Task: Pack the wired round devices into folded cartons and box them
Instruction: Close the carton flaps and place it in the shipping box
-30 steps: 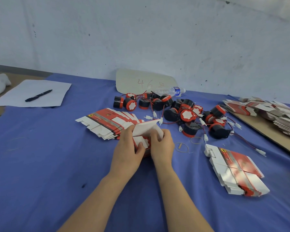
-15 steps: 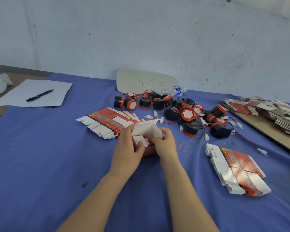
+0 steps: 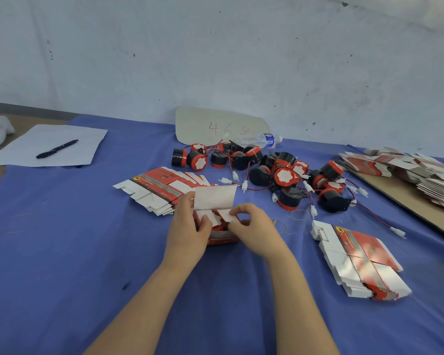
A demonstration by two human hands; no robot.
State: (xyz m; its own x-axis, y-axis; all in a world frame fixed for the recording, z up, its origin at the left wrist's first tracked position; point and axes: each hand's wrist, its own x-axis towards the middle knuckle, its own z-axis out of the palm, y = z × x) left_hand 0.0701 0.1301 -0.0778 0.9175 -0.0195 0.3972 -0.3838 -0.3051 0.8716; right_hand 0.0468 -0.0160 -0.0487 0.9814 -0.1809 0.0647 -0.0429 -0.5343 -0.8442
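Head view has us working one carton (image 3: 222,238) at the middle of the blue cloth (image 3: 62,252), close in front of us. Our left hand (image 3: 187,231) grips its left side, thumb curled over the front and fingers behind the white lid flap (image 3: 214,198), which stands upright. We judge this keeps the mouth open and the box steady while the flaps get tucked. Our right hand (image 3: 254,229) pinches a small white side flap (image 3: 228,215) between thumb and forefinger, likely to fold it inward. Something red shows inside the mouth, probably a device already loaded, though we cannot tell for sure.

Taking the carton as the dial's centre, the round devices (image 3: 283,176) lie tangled in red wires at 1 o'clock, within easy reach. A fanned stack of flat cartons (image 3: 159,188) sits at 11 o'clock, just beside the left knuckles. A second flat stack (image 3: 356,262) lies at 4 o'clock, apart from the right wrist. Loose rubber bands (image 3: 299,215) lie at 2 o'clock, just past the right hand. Only cloth shows from 6 round to 9 o'clock, so we judge that the safest side for setting down a closed carton. A trailing connector (image 3: 397,231) at 3 o'clock could snag a sweeping arm.
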